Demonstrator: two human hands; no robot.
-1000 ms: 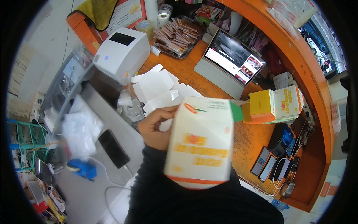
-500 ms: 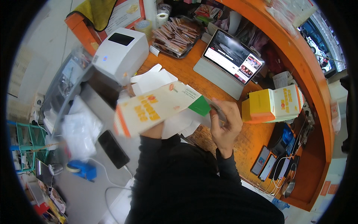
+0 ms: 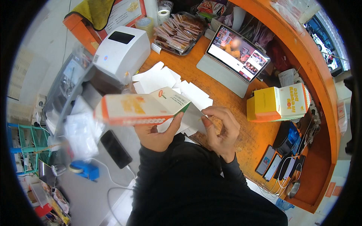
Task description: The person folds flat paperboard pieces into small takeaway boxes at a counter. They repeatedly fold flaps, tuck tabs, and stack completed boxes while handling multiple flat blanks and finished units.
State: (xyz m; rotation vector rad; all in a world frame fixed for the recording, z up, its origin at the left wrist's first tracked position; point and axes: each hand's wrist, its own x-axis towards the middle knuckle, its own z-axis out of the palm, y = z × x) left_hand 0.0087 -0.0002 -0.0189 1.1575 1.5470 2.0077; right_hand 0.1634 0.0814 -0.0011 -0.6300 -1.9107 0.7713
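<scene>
A cream paper carton [image 3: 130, 105] with an orange edge, yellow lettering and a green strip is held slantwise above the table, its left end blurred. My left hand [image 3: 161, 136] grips it from below, with the thumb up against the side near its right end; most of the fingers are hidden behind the carton. My right hand [image 3: 225, 133] pinches the pale flap [image 3: 195, 117] at that end between thumb and bent fingers. Beneath the carton lie white unfolded card pieces [image 3: 158, 78] on the wooden tabletop.
Right of my hands stands a stack of similar folded cartons [image 3: 279, 103]. Farther back are a tablet [image 3: 238, 52] on its stand, a tray of small packets [image 3: 177, 34] and a white label printer [image 3: 122, 52]. Several phones [image 3: 272, 167] with cables lie at right; a black phone [image 3: 115, 148] and blue tape dispenser [image 3: 88, 170] at left.
The carton has turned and moved left, showing more of its side. My left hand's thumb and palm have come into view. My right hand still pinches the flap end. The tablet's picture differs.
</scene>
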